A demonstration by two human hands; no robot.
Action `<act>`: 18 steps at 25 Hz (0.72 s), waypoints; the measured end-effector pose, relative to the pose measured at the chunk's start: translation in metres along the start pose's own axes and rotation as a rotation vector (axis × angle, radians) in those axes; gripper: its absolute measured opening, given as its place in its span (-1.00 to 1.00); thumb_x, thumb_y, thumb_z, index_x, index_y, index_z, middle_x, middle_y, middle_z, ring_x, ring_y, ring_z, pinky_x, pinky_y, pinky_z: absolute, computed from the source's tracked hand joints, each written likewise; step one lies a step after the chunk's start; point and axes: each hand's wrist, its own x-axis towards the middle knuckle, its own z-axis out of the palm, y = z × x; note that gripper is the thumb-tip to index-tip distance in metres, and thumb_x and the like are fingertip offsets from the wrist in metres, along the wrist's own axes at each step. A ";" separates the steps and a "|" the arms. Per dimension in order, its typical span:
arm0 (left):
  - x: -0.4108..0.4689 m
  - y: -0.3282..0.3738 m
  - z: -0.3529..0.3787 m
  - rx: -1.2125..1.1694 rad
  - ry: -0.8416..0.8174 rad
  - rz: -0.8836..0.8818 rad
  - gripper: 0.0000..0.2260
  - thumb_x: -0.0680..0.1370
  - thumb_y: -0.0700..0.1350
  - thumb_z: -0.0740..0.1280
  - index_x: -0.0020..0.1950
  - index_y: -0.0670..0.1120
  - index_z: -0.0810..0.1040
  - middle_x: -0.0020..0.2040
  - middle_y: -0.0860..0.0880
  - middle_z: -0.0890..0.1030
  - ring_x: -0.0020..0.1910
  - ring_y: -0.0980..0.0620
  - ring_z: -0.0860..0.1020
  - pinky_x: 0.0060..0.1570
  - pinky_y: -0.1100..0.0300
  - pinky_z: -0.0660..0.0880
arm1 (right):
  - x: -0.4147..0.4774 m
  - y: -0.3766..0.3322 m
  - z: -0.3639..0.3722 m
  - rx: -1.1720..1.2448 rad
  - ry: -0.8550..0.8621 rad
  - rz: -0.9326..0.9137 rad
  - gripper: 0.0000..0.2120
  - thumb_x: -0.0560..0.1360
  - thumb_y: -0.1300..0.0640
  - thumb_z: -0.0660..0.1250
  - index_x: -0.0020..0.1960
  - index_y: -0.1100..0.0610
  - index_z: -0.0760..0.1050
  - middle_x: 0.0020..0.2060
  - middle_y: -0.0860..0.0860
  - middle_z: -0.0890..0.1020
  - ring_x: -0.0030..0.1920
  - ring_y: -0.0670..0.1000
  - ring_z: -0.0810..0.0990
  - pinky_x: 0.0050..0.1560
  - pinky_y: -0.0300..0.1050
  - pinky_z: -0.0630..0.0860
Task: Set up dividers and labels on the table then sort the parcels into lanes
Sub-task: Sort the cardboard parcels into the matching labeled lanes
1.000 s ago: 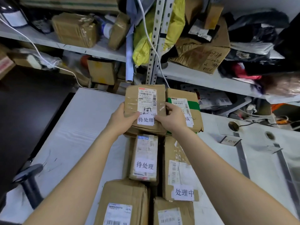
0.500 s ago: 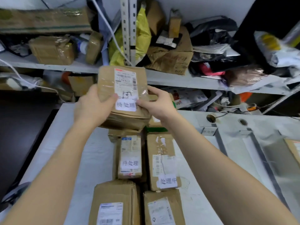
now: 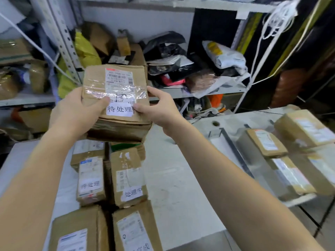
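Note:
I hold a brown cardboard parcel [image 3: 116, 82] up in the air over the far end of the white table [image 3: 174, 178]. It carries a shipping label and a white slip with printed characters. My left hand [image 3: 76, 111] grips its left side and my right hand [image 3: 155, 107] its right side, thumbs on top. Below it, several labelled parcels [image 3: 126, 176] lie in two rows on the table. A dark divider strip [image 3: 237, 156] crosses the table on the right, with more parcels [image 3: 266, 142] lying beyond it.
Metal shelving [image 3: 59, 37] behind the table is crammed with boxes, yellow and black bags and white mailers [image 3: 226, 57]. White cords hang at the upper right. A small acrylic label stand [image 3: 214, 133] sits at the divider's far end.
The parcel has gone from lying on the far stack to being lifted clear of it. My view has swung right, bringing the divider and right-hand parcels into sight.

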 end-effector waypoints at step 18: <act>-0.150 0.181 0.197 -0.159 -0.131 0.040 -0.68 0.50 0.28 0.38 0.22 0.29 0.50 0.03 0.29 0.58 0.17 0.07 0.55 0.19 -0.01 0.49 | -0.123 0.042 -0.299 -0.049 0.005 -0.022 -0.50 0.46 0.20 0.56 0.37 0.00 0.57 0.15 -0.06 0.67 0.09 -0.05 0.69 0.07 -0.06 0.69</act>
